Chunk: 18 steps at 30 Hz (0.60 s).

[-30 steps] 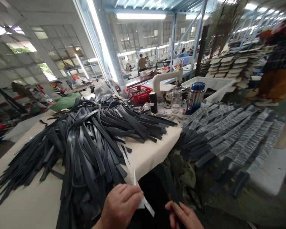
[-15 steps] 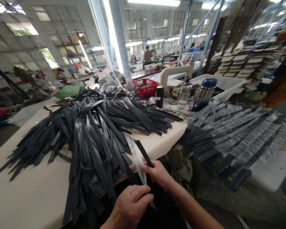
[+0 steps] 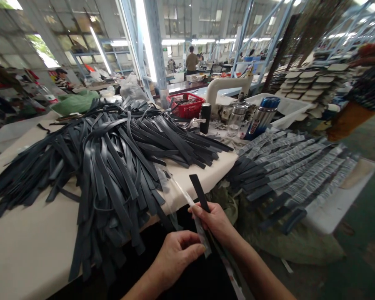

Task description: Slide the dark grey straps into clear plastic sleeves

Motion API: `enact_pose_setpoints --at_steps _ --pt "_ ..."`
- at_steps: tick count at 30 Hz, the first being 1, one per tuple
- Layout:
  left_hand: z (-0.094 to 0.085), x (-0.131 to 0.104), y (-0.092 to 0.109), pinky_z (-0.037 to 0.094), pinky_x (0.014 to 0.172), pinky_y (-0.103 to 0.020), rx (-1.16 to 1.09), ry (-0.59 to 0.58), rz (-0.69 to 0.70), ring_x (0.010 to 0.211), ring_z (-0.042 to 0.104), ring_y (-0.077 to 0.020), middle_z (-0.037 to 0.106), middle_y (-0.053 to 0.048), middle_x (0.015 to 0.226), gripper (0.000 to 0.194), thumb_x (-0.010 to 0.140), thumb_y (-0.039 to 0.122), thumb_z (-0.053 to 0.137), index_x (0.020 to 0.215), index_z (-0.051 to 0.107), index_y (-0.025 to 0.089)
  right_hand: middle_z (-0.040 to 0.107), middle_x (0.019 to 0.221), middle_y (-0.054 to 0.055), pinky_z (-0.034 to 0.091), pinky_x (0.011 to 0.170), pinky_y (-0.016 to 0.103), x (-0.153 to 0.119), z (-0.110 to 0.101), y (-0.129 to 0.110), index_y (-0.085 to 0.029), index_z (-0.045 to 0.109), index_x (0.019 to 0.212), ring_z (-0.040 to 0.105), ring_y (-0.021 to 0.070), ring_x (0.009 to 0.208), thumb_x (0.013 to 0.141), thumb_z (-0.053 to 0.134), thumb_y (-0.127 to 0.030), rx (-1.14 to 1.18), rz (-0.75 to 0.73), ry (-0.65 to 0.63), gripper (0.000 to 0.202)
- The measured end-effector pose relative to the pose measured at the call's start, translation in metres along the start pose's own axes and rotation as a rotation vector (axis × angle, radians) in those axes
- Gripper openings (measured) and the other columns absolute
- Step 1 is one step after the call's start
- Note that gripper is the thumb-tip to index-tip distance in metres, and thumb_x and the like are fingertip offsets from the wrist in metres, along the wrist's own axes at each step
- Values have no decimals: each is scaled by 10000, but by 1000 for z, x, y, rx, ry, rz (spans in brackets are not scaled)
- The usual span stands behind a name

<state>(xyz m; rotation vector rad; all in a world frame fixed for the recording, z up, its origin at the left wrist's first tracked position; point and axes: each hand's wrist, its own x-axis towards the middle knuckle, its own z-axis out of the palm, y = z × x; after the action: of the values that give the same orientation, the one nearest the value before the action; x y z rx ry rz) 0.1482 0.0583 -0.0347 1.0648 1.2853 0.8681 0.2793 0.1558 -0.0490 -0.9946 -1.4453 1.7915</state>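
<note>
In my right hand is a dark strap, its flat end sticking up above my fingers. The thumb and fingers of that hand also press on a long clear plastic sleeve. My left hand, lower and to the left, pinches the sleeve near its lower end between thumb and fingers. The sleeve's upper part trails back onto the table edge. Beside my hands, a big heap of loose dark straps spreads over the cream-covered table and hangs off its front edge.
To the right, straps in crinkled clear sleeves lie on a white board. Behind the heap stand a red basket, a black cylinder, a glass jar and a blue-topped flask. A person stands far right.
My left hand has moved slightly up and now pinches the sleeve beside the strap. The strap stands more upright in my right hand. The view has shifted a little.
</note>
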Motion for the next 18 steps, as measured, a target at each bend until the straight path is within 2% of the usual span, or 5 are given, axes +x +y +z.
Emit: enact_pose_setpoints --at_steps 4,8,11,14,18 --pt "4 15 -13 395 633 -251 31 54 -56 641 565 -143 711 -21 720 229 752 303 623 845 759 144 593 629 5 325 438 202 0 4 5 -128 706 793 448 85 488 807 619 -532 -108 -29 52 413" --pt "6 26 -28 373 620 -258 11 30 -63 597 534 -136 664 -8 609 183 712 271 619 677 740 137 573 610 -10 326 436 203 0 3 9 -138 684 769 436 85 477 816 606 -542 -124 -47 71 414" --pt "12 28 -33 369 626 -260 -97 12 -106 587 527 -130 660 -13 599 155 678 264 650 638 722 133 596 661 -17 343 423 204 -5 -6 12 -158 652 929 432 73 422 874 506 -569 -116 -67 87 440" --pt "20 26 -35 359 614 -250 -218 42 -149 566 505 -112 645 -12 581 170 665 286 697 625 689 121 652 793 10 382 439 206 -26 -26 21 -181 557 1115 496 78 421 931 387 -566 -80 -113 134 460" --pt "26 27 -41 392 643 -238 -347 105 -197 620 545 -108 670 -29 657 236 695 343 727 669 674 114 643 682 20 384 463 214 -79 -48 43 -160 596 881 532 102 437 940 312 -594 -135 39 54 522"
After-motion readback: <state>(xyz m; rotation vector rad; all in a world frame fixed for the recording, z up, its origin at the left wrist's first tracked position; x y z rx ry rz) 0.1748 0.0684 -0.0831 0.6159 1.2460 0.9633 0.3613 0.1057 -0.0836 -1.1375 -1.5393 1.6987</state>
